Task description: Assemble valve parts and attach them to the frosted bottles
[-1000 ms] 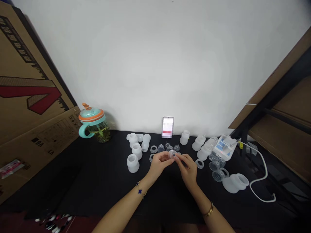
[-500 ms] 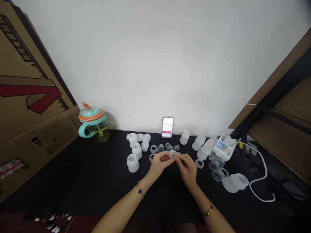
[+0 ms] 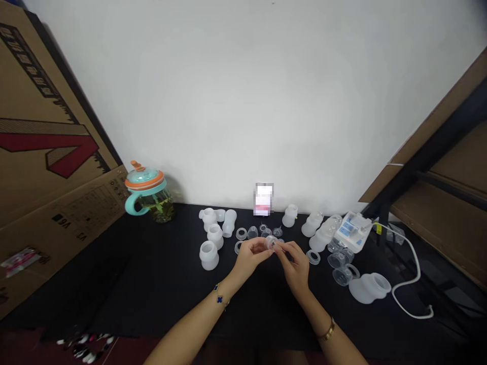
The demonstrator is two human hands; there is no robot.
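Over the middle of the black table, my left hand [image 3: 249, 253] grips the rim of a small translucent bottle collar [image 3: 270, 242]. My right hand [image 3: 294, 263] pinches the same piece from the other side, fingertips close together. What sits inside the collar is too small to make out. Just beyond my hands lie loose collar rings [image 3: 241, 233], a clear cap [image 3: 252, 232] and a silicone nipple [image 3: 277, 231]. Another collar ring [image 3: 313, 257] lies right of my right hand.
Several white bottle bodies [image 3: 209, 256] stand at left; fuller bottles [image 3: 321, 239] lean at right beside clear caps [image 3: 343, 275]. A white device [image 3: 354, 232] trails a cable [image 3: 416, 258]. A teapot [image 3: 148, 197], cardboard box [image 3: 57, 167] and blurred upright screen [image 3: 263, 199] stand near the wall.
Hardly anything differs. Both hands keep hold of the collar, with only a slight shift of the fingers, and the whole view has drifted a little.
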